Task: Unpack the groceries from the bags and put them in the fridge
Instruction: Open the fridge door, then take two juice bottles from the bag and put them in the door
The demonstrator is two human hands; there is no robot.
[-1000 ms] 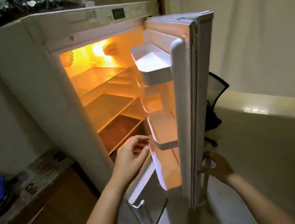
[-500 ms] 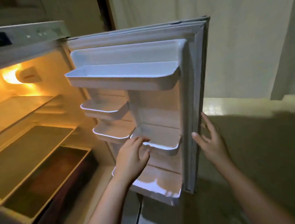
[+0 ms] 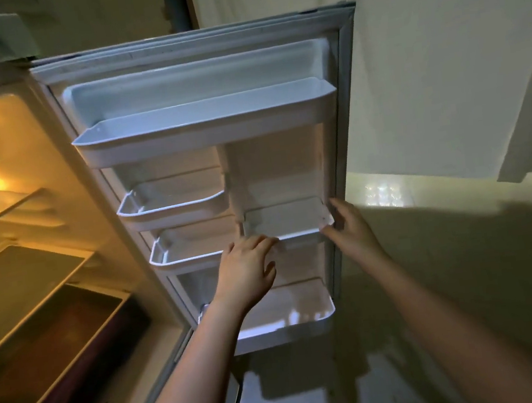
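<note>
The small fridge stands wide open, its lit interior [image 3: 15,272] at the left with bare glass shelves. The open door [image 3: 288,172] faces me and carries several white door bins, all bare. My left hand [image 3: 246,270] grips the front left edge of a small right-hand door bin [image 3: 285,220]. My right hand [image 3: 350,228] holds that same bin's right end, next to the door's edge. No groceries or bags are in sight.
A long top door bin [image 3: 205,125] runs across the door. Two smaller bins [image 3: 174,205] sit at the door's left and a wide bottom bin [image 3: 298,314] lies below my hands. A pale wall [image 3: 444,79] and floor [image 3: 468,277] are at the right.
The view has swung right from the fridge interior onto the door. My right hand left the door's outer edge and now holds the small bin's right end; my left hand stays at its front.
</note>
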